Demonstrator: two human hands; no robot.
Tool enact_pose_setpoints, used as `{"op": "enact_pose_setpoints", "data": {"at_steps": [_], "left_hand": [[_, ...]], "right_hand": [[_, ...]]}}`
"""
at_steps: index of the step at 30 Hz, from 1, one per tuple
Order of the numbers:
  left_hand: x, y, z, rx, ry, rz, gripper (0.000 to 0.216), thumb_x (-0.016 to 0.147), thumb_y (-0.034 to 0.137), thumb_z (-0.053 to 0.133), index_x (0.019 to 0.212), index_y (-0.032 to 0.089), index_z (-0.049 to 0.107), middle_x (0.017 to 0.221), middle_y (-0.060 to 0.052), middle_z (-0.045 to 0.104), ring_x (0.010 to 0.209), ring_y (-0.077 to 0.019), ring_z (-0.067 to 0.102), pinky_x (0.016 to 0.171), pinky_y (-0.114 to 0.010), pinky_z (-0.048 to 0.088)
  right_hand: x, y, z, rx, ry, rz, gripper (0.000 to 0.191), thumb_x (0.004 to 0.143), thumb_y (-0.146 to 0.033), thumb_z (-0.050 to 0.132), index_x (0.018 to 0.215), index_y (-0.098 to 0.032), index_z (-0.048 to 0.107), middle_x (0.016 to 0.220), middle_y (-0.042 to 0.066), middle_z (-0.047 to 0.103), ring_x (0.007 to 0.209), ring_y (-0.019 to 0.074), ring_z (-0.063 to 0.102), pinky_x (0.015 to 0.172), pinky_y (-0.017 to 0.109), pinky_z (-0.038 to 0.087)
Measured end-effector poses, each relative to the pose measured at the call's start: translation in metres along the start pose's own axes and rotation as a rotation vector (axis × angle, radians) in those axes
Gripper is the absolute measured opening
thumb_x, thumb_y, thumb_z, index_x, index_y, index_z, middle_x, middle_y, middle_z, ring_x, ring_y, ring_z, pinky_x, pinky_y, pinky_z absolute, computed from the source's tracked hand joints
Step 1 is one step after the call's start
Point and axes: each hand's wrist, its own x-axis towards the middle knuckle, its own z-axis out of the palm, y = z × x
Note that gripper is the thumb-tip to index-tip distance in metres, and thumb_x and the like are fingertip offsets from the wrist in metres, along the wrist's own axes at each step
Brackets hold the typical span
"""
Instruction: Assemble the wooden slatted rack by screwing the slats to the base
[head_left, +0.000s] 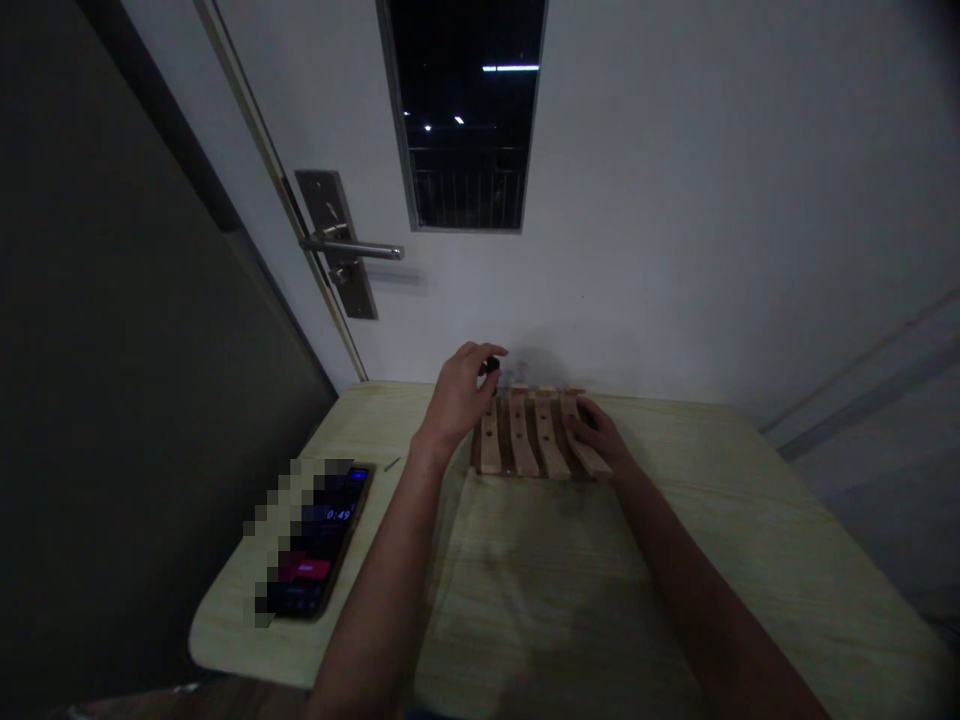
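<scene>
A wooden rack [531,468] lies at the table's far side, with several wavy pale slats set over darker wood and small dark holes along them. My left hand [457,392] is above its left-hand slat, thumb and fingers closed on a small black knob-like piece [493,365]. Whether a shaft runs down from that piece is too dim to tell. At the rack's right end my right hand [600,437] grips the outermost slat [592,462], its fingers curled over the edge.
A phone [322,545] with a lit screen, partly blurred out, lies on the pale wooden table [540,560] at left. Near it is a thin metal pin [392,464]. Behind the table stands a white door [637,250] with a lever handle [367,250] and a narrow window [469,110].
</scene>
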Motion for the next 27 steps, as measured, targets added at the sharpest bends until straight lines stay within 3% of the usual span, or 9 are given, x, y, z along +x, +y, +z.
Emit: {"op": "enact_pose_setpoints", "data": {"at_steps": [4, 8, 11, 16, 24, 27], "left_hand": [[-0.0003, 0.0028, -0.0005, -0.025, -0.032, 0.009, 0.027, 0.079, 0.006, 0.051, 0.100, 0.017, 0.063, 0.095, -0.005, 0.067, 0.085, -0.0133, 0.062, 0.083, -0.032, 0.052], [-0.0001, 0.0035, 0.0001, -0.014, -0.034, 0.013, 0.025, 0.081, 0.011, 0.054, 0.102, 0.018, 0.065, 0.098, -0.006, 0.062, 0.090, -0.0142, 0.060, 0.082, -0.031, 0.052], [-0.0001, 0.0010, 0.0007, 0.019, -0.003, -0.031, 0.023, 0.079, 0.021, 0.062, 0.101, 0.020, 0.065, 0.096, -0.006, 0.055, 0.086, -0.0141, 0.057, 0.076, -0.030, 0.052], [-0.0003, -0.0014, -0.0005, 0.021, -0.003, -0.073, 0.017, 0.078, 0.013, 0.059, 0.094, 0.019, 0.065, 0.085, -0.003, 0.052, 0.076, -0.0114, 0.054, 0.074, -0.028, 0.051], [-0.0015, 0.0013, -0.0022, 0.054, -0.015, 0.007, 0.040, 0.077, 0.004, 0.049, 0.114, 0.019, 0.056, 0.098, -0.005, 0.062, 0.090, -0.0152, 0.058, 0.084, -0.033, 0.049], [-0.0014, 0.0007, -0.0022, 0.114, -0.021, -0.024, 0.034, 0.078, 0.005, 0.049, 0.108, 0.017, 0.057, 0.098, -0.006, 0.065, 0.091, -0.0173, 0.059, 0.086, -0.035, 0.048]], "right_hand": [[0.0000, 0.0006, -0.0002, -0.013, 0.010, 0.000, 0.047, 0.064, -0.056, 0.066, 0.097, -0.023, 0.059, 0.094, 0.006, 0.065, 0.089, 0.0256, 0.059, 0.073, 0.037, 0.049], [0.0008, -0.0004, -0.0003, -0.003, 0.004, 0.002, 0.047, 0.063, -0.055, 0.067, 0.096, -0.023, 0.059, 0.096, 0.007, 0.065, 0.090, 0.0261, 0.059, 0.075, 0.038, 0.049], [0.0013, -0.0004, -0.0004, 0.012, -0.002, 0.008, 0.047, 0.062, -0.055, 0.068, 0.094, -0.022, 0.058, 0.095, 0.007, 0.064, 0.089, 0.0259, 0.059, 0.076, 0.039, 0.048], [0.0013, 0.0009, -0.0005, 0.002, 0.010, 0.009, 0.048, 0.061, -0.055, 0.068, 0.094, -0.021, 0.058, 0.095, 0.007, 0.064, 0.090, 0.0257, 0.058, 0.077, 0.039, 0.048], [-0.0005, -0.0026, 0.0001, -0.002, 0.010, 0.007, 0.045, 0.064, -0.052, 0.067, 0.095, -0.022, 0.058, 0.096, 0.007, 0.064, 0.090, 0.0251, 0.057, 0.073, 0.037, 0.048], [-0.0010, -0.0043, 0.0008, 0.019, -0.008, -0.009, 0.043, 0.064, -0.051, 0.067, 0.094, -0.021, 0.058, 0.096, 0.007, 0.064, 0.088, 0.0241, 0.058, 0.073, 0.036, 0.048]]}}
